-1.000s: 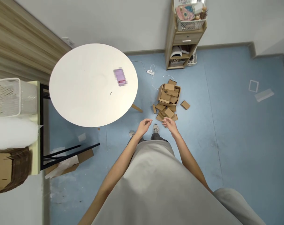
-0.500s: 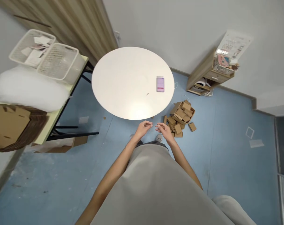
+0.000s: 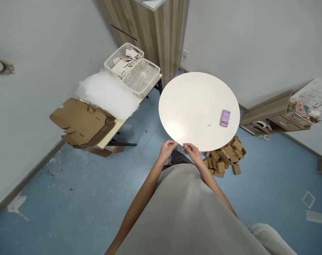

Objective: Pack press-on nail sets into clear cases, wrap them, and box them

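Observation:
My left hand point(image 3: 168, 149) hovers in front of my waist, by the near edge of the round white table point(image 3: 193, 95). Its fingers are loosely bent, and nothing shows in them. A short gap to the right is my right hand point(image 3: 192, 151), fingers slightly apart and also without anything visible in them. Both hands are close to the tabletop's rim. On the right part of the table lies a flat purple-pink item point(image 3: 225, 118), blurred by pixels. A small dark sliver point(image 3: 209, 125) rests to its left.
Left of me a side table point(image 3: 107, 138) carries stacked flat cardboard point(image 3: 83, 120), a white foam-like bundle point(image 3: 110, 92) and two white baskets point(image 3: 143, 85). Small brown boxes point(image 3: 219, 166) are heaped on the floor at right. A wooden shelf unit point(image 3: 267, 108) stands beyond.
My view has turned left, so the round table and shelf appear farther right and the side table shows more fully. Both hands remain in front of my body, now nearer the table's rim.

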Motion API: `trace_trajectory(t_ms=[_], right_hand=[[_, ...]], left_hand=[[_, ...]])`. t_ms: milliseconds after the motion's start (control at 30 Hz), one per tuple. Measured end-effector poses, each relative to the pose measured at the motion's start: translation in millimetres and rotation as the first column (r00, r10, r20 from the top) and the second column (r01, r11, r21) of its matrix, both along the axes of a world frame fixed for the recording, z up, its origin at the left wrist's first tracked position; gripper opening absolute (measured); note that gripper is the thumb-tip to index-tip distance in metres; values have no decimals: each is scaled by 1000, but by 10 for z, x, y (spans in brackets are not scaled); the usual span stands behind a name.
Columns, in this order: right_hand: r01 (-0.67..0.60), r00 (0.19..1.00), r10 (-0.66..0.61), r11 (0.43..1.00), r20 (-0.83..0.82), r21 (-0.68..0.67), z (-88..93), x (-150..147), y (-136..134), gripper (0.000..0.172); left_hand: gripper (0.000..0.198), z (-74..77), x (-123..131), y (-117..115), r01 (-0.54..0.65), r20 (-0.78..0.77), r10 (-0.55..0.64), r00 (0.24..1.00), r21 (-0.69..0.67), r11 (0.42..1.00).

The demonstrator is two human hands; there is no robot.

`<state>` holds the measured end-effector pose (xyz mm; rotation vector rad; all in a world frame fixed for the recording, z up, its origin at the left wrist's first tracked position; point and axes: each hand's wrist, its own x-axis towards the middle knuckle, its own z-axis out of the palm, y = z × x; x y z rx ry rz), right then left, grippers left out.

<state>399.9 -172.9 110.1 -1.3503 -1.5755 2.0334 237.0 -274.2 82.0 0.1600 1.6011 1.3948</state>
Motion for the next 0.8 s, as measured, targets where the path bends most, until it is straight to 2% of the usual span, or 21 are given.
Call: trace_trajectory(t_ms=[133,267,433,600,800], right_hand=[[4,1000,-4,1000,4,0,15,-439,170,57],[-20,999,19,999,-28,-37,-12,-963,325,53],[-69,994,63,996,-94,-61,-54,-1628,516,52],[-83,992,75,994,-101,-77,-59,-2028,717,49],[-47,997,41,994,-66,-97,-44,-2182,910,51]], left_hand=[[29,25,-411,32,-9,-26,9,1000,-13,1000],[27,146,-975,86,-41,-83,37,996,-39,998],[39,244,-1641,144,-91,-166,72,984,-111,990],[48,136,-1998,317,-107,-173,81,982,-146,983],[52,1,-2423,497,-115,-160,90,983,-153,981]])
